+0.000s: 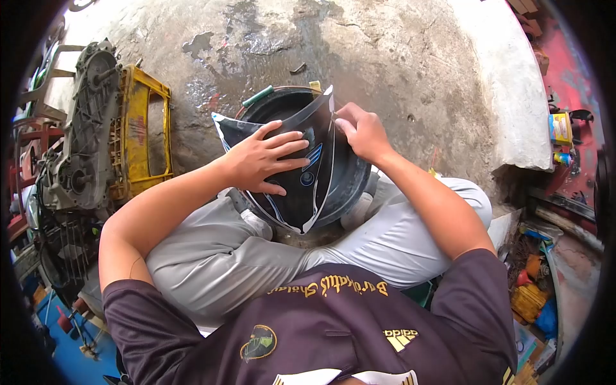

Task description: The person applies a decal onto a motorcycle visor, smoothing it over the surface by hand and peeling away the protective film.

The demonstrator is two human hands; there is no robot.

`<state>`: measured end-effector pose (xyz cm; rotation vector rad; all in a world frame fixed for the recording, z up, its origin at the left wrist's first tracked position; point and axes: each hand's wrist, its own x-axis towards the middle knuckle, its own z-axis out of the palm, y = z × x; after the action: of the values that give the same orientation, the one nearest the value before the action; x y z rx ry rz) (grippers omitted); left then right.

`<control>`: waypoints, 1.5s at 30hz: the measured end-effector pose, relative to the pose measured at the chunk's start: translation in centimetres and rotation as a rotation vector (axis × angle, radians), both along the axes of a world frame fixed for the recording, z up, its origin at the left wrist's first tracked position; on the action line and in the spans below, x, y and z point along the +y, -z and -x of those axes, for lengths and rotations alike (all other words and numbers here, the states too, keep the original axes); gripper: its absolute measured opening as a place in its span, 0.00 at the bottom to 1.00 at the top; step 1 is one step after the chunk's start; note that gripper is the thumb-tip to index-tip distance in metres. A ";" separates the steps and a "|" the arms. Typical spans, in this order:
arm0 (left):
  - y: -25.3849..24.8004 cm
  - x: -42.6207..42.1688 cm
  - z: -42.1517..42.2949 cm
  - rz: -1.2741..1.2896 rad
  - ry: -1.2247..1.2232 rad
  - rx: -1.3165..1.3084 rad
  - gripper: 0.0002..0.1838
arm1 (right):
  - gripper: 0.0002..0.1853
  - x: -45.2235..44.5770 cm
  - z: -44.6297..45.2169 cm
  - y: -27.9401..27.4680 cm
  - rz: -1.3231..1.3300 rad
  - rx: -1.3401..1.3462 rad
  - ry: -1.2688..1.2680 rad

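Observation:
A black, roughly triangular motorcycle fairing panel (300, 204) with pale edges and blue decals lies across a round black basin (355, 183) between my legs. My left hand (264, 158) rests flat on the panel's face, its fingers spread. At the panel's upper right edge, my right hand (364, 133) is closed in a pinch, thumb and fingertips against the pale rim. Whether a small piece sits between those fingertips is too unclear to tell. The basin has a wire handle with a green grip (258, 96).
Wet concrete floor (398, 70) spreads ahead. On the left stand a grey engine casing (86, 128) and a yellow crate (138, 131). A white ledge (523, 109) runs along the right, with a yellow can (560, 128) beyond it. Assorted clutter (529, 289) lies at lower right.

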<state>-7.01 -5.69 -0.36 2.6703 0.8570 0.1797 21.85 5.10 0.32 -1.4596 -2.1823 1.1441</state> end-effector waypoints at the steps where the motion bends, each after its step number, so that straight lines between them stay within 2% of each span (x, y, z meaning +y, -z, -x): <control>1: 0.0 0.0 -0.1 -0.002 -0.001 0.008 0.45 | 0.11 0.0 -0.1 0.4 0.003 -0.005 -0.002; 4: 0.2 0.0 0.0 -0.011 0.001 -0.013 0.44 | 0.10 0.0 -0.2 1.1 -0.107 0.078 0.012; 7: 0.3 -0.1 0.0 -0.008 0.002 -0.007 0.44 | 0.11 0.1 0.0 0.6 -0.090 0.035 0.046; 12: 0.3 0.0 0.1 -0.003 0.013 -0.011 0.44 | 0.09 -0.4 0.1 -0.3 -0.025 -0.022 -0.067; 17: 0.2 -0.1 0.1 -0.008 0.009 -0.013 0.44 | 0.09 0.2 0.5 0.3 -0.083 0.004 -0.021; 20: 0.6 -0.1 0.2 -0.019 0.019 -0.017 0.44 | 0.07 -0.5 0.6 0.1 -0.039 -0.028 -0.110; 23: 0.6 0.0 0.1 -0.020 0.024 -0.005 0.44 | 0.10 -0.8 0.5 0.0 0.011 -0.084 -0.082; 26: 0.6 -0.2 0.0 -0.034 0.026 0.015 0.45 | 0.09 -0.1 0.8 -0.6 -0.005 -0.061 -0.037; 31: 0.6 -0.2 0.1 -0.037 0.026 0.006 0.46 | 0.07 -1.4 0.4 0.6 0.056 -0.020 -0.148; 36: 0.5 -0.3 0.1 -0.045 0.025 0.028 0.45 | 0.07 -0.6 0.5 -0.7 0.152 -0.044 0.010; 39: 0.7 -0.2 0.1 -0.042 0.026 0.027 0.46 | 0.07 -3.3 -0.3 0.5 0.136 -0.015 -0.116; 41: 0.7 -0.2 0.2 -0.037 0.026 0.030 0.46 | 0.07 -4.3 -0.3 1.0 0.114 0.045 -0.103; 45: 0.6 -0.3 0.0 -0.045 0.015 0.053 0.47 | 0.07 -4.6 -0.6 0.7 0.151 0.058 0.049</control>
<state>-7.06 -5.98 -0.98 2.7338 0.8587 0.1263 22.47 0.51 -0.40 -1.5111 -2.0485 1.3425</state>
